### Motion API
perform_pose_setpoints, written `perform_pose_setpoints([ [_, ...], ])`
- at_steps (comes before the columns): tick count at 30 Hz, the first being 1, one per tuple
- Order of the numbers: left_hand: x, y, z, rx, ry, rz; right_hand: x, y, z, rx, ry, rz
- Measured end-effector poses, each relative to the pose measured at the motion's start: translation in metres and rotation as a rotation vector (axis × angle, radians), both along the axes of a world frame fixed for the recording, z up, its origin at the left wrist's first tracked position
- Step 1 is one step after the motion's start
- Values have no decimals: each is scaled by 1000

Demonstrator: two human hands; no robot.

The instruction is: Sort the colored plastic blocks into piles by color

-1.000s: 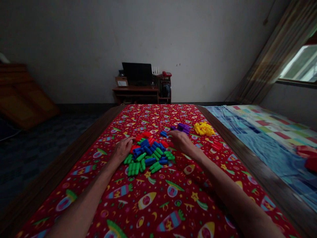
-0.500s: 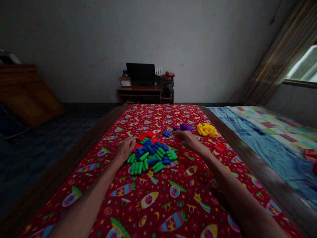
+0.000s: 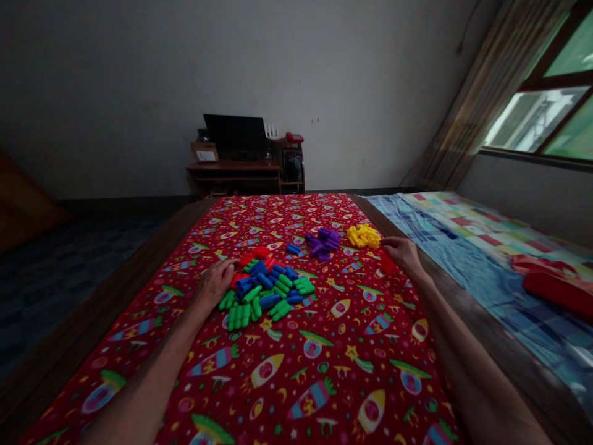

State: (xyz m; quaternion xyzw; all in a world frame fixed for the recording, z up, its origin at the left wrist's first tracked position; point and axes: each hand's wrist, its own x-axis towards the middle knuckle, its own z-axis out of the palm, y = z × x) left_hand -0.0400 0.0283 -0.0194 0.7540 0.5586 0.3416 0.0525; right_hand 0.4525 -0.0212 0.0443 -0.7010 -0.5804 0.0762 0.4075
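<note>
My left hand [image 3: 217, 282] rests at the left edge of a mixed pile of small plastic building pieces, its fingers loosely bent and apart beside the red pieces [image 3: 254, 254]. Blue pieces [image 3: 257, 269] and green pieces [image 3: 239, 317] make up most of that pile. Over on the right, my right hand [image 3: 404, 254] has its fingertips drawn together at the right side of a heap of yellow pieces [image 3: 364, 235]. What those fingertips hold, if anything, is too small to make out. Just below them lie a few red pieces [image 3: 385, 266].
Purple pieces [image 3: 324, 242] form a heap left of the yellow one, with a lone blue piece [image 3: 293, 249] beside it. A red patterned cloth [image 3: 296, 371] covers the table. To the right is a bed [image 3: 467, 247] with a red item [image 3: 556, 290]; a desk with a monitor [image 3: 236, 136] stands behind.
My right hand has moved right, from the purple heap to beside the yellow one, uncovering purple pieces. My left hand stays at the mixed pile. The view has turned right.
</note>
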Motion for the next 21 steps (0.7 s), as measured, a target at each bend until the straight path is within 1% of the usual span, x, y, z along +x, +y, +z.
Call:
perform_pose_setpoints([
  [3, 0, 1, -1, 5, 0, 7, -2, -8, -9, -14, 66, 12],
  [5, 1, 2, 0, 3, -3, 8, -5, -11, -10, 11, 84, 14],
  [9, 1, 3, -1, -4, -9, 3, -14, -9, -2, 138, 114, -6],
  [11, 1, 3, -2, 0, -12, -2, -30, -5, 3, 180, 157, 53],
  [13, 0, 3, -2, 8, -15, -5, -61, 3, 7, 160, 213, 214],
  [15, 0, 2, -2, 16, -15, -11, -104, 15, 9, 82, 230, 441],
  [17, 0, 1, -2, 22, -20, -18, -153, 29, 12, 21, 142, 649],
  [18, 1, 1, -2, 23, -24, -19, -177, 38, 14, 6, 71, 714],
  [19, 1, 0, -2, 22, -30, -19, -200, 47, 16, -30, 4, 748],
  [21, 2, -1, -2, 19, -47, -15, -239, 66, 20, -100, -146, 769],
])
